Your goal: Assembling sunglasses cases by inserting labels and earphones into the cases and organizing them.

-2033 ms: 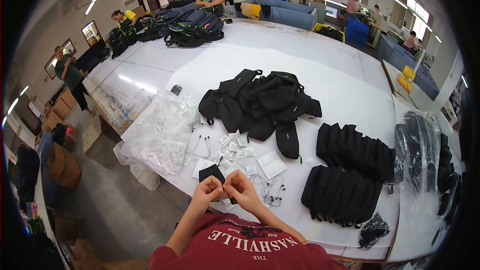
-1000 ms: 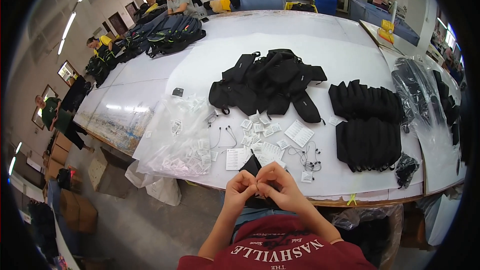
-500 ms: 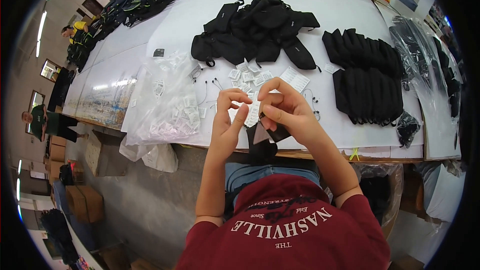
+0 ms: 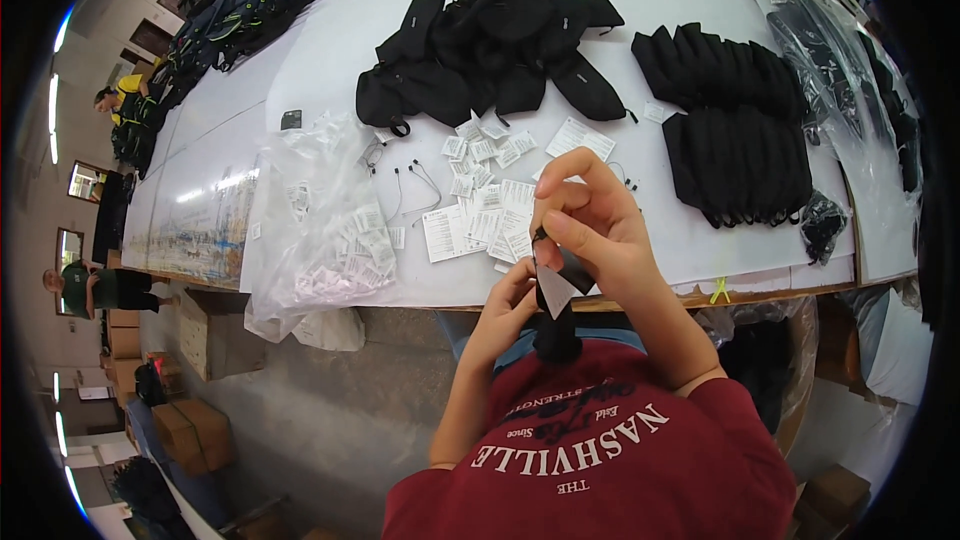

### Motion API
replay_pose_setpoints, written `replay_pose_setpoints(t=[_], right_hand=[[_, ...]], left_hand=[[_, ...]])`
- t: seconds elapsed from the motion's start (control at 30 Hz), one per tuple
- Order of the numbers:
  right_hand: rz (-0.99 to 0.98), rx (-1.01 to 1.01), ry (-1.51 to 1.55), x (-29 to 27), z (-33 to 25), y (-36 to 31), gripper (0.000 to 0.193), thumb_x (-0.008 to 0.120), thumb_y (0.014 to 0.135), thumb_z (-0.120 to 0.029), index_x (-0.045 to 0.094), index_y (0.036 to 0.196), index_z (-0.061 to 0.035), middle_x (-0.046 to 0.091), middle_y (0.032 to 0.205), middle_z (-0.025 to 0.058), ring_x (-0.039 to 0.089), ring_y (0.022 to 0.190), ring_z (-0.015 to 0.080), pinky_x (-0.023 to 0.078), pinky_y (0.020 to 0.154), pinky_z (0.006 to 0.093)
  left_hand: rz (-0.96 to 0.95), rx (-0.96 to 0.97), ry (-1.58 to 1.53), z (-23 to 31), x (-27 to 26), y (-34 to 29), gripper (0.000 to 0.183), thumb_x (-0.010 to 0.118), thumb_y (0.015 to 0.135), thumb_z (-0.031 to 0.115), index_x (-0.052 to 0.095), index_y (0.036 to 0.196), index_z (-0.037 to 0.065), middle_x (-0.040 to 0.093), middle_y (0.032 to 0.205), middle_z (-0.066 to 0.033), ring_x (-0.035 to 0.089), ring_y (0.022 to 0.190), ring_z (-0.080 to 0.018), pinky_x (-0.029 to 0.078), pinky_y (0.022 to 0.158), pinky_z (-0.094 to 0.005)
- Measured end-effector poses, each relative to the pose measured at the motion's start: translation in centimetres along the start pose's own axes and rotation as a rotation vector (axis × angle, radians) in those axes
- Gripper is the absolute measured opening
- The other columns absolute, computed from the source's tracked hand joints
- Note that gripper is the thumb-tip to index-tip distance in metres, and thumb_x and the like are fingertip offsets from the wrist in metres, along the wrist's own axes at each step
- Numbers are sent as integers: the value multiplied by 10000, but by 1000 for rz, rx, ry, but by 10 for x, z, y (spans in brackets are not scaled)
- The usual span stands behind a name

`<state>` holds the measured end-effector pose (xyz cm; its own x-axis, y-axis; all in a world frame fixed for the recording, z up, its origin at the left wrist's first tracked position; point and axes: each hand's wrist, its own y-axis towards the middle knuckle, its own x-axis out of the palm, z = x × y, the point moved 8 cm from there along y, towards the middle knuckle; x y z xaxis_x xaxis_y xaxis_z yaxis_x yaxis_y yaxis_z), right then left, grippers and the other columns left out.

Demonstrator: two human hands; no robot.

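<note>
My right hand (image 4: 600, 228) is raised over the table's front edge, its thumb and index finger pinched on a small black end at the top of a dark hang tag (image 4: 574, 272). A pale grey face of the tag shows below the fingers. Lower and to the left, my left hand (image 4: 508, 312) has its fingers bent against a black fabric pouch (image 4: 558, 336), which hangs before my shirt; the fingertips are partly hidden behind it. Just beyond my hands, printed white paper labels (image 4: 487, 202) lie loosely spread. Thin black string loops (image 4: 421, 183) lie to their left.
A heap of black pouches (image 4: 505, 40) lies at the table's middle, with stacked black pouches (image 4: 740, 165) to the right. A clear plastic bag of labels (image 4: 330, 230) is at left. Backpacks (image 4: 240, 20) pile at far left, people near them. Boxes (image 4: 190, 435) stand on the floor.
My left hand has dropped from above the labels to the pouch by my shirt. My right hand stays raised with the tag, slightly further right. The view has shifted a little.
</note>
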<state>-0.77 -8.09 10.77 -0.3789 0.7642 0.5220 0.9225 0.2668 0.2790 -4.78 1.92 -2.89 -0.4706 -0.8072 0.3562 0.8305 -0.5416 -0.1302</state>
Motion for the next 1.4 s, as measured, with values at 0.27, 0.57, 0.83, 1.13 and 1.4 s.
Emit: replay_pose_setpoints(t=[0.27, 0.57, 0.83, 1.13, 1.4], right_hand=[[32, 2, 225, -21, -1, -19, 229, 523, 910, -112, 398, 1095, -64, 540, 679, 83, 456, 547, 84, 353, 495, 190], [157, -27, 283, -63, -14, -56, 245, 501, 913, -104, 420, 1140, -61, 496, 686, 38, 435, 559, 84, 339, 523, 196], [298, 190, 127, -88, 59, -87, 292, 481, 926, -245, 455, 1157, -69, 527, 878, 38, 490, 816, 110, 380, 727, 238], [10, 545, -133, -73, 139, -137, 349, 491, 957, -277, 475, 1199, -26, 543, 1138, 49, 503, 1070, 137, 369, 954, 292], [-36, 603, -65, -46, 118, -106, 509, 670, 819, -69, 418, 1261, -32, 516, 1232, 72, 474, 1144, 156, 355, 993, 327]], left_hand=[[-297, -244, 80, -43, -6, -7, 332, 585, 873, 77, 515, 1186, -11, 507, 1157, -58, 470, 1096, -140, 357, 951, -279], [-153, -51, 158, -45, -12, -10, 209, 652, 806, 97, 615, 977, -17, 568, 962, -62, 517, 947, -171, 380, 858, -277], [-57, 102, 90, -33, -2, -26, 197, 660, 783, 133, 625, 906, -17, 593, 944, -87, 543, 903, -188, 391, 842, -291], [285, 90, -55, -24, -42, -47, 298, 639, 831, 110, 574, 1097, -9, 597, 1007, -20, 532, 953, -101, 394, 852, -234], [302, 76, -59, -31, -63, -48, 365, 624, 853, 70, 533, 1200, 4, 600, 1094, -28, 536, 1001, -99, 400, 885, -234]])
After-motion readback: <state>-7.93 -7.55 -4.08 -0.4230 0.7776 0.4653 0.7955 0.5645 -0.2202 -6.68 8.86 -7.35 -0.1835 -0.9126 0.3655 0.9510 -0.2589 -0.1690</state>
